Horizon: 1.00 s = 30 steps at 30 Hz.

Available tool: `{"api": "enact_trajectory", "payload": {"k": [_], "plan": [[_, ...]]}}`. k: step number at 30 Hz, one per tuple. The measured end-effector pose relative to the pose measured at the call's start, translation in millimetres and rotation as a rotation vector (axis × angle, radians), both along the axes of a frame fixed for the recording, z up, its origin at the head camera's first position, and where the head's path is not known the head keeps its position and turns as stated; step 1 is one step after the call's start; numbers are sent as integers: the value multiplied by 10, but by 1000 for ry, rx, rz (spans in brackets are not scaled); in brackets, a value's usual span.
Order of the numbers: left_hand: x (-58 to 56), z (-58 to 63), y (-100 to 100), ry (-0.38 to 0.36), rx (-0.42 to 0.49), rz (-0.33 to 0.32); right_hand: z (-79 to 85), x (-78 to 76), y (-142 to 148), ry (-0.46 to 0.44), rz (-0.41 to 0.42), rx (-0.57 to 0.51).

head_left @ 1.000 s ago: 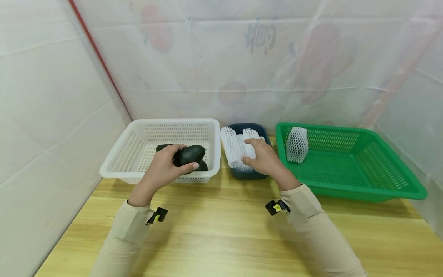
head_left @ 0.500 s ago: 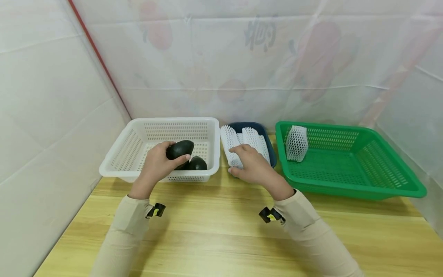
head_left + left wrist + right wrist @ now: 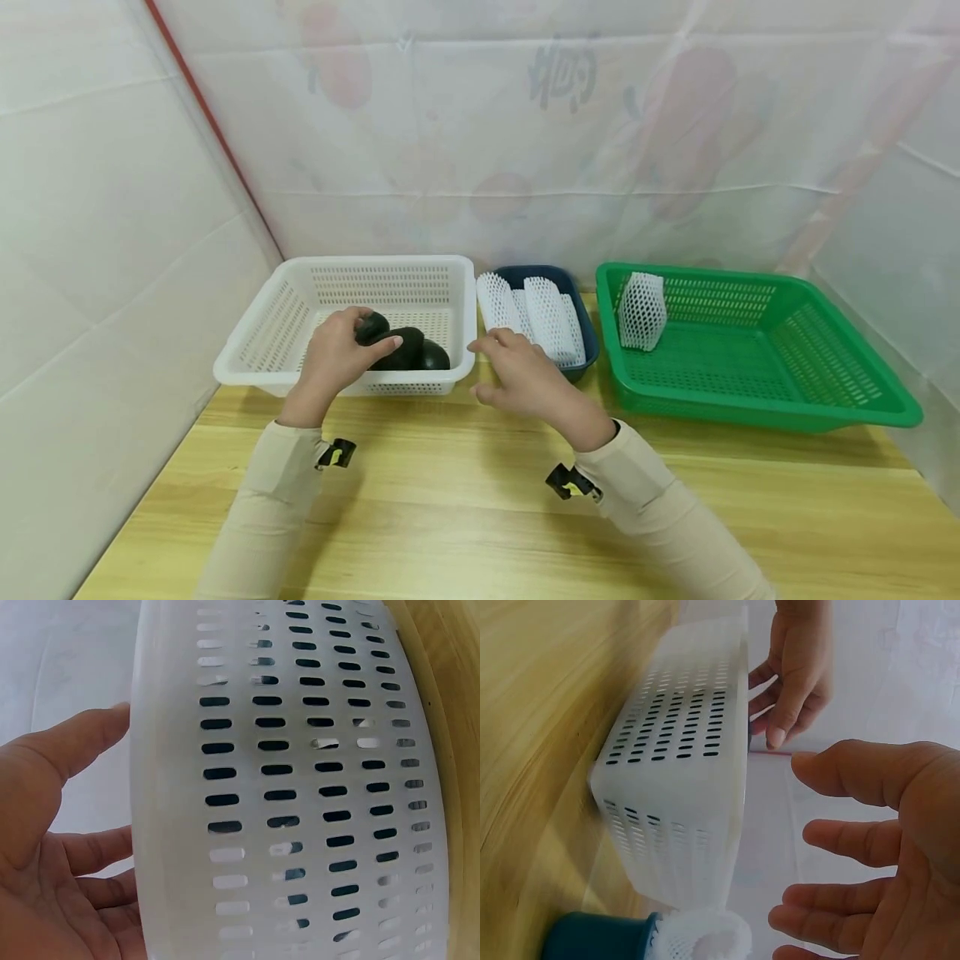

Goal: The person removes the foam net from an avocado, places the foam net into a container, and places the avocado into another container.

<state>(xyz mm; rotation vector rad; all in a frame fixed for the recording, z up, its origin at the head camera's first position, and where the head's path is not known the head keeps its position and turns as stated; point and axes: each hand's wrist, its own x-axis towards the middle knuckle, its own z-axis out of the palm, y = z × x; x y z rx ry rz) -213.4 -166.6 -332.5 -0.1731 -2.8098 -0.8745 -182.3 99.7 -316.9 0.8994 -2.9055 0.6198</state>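
Note:
Several dark green avocados (image 3: pixel 405 350) lie in the near right part of the white basket (image 3: pixel 258 377). My left hand (image 3: pixel 333 350) reaches over the near rim, thumb and fingers spread around the avocados; the left wrist view shows no fruit gripped, though the basket wall (image 3: pixel 172 787) hides part. My right hand (image 3: pixel 521 375) hovers between the white basket and a dark blue container (image 3: pixel 592 342), fingers apart and holding nothing, also plain in the right wrist view. White foam net sleeves (image 3: pixel 551 321) fill that container.
A green basket (image 3: pixel 862 354) stands at the right with one white foam net piece (image 3: pixel 642 312) upright in its left end; what it contains cannot be told. Wooden tabletop (image 3: pixel 450 500) lies in front, and a pale sheet (image 3: pixel 450 125) hangs behind.
The left hand has lowered the avocado it held among the others and loosened around it. The right hand has drawn leftward from the foam net sleeves toward the white basket.

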Motion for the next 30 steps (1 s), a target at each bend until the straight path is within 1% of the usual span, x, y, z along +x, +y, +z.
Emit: {"api": "enact_trajectory", "payload": {"k": [4, 9, 11, 14, 18, 23, 30], "plan": [[19, 13, -22, -4, -5, 2, -3, 21, -17, 11, 4, 6], [35, 18, -17, 14, -24, -6, 14, 30, -10, 21, 7, 13], [50, 21, 5, 24, -42, -34, 33, 33, 11, 16, 12, 25], [98, 37, 69, 36, -89, -106, 78, 36, 75, -7, 10, 49], [165, 67, 197, 43, -146, -200, 133, 27, 194, -36, -21, 90], [180, 114, 355, 33, -164, -247, 161, -7, 301, -55, -38, 124], [168, 151, 546, 26, -208, -287, 169, -76, 432, -81, -51, 138]]}}
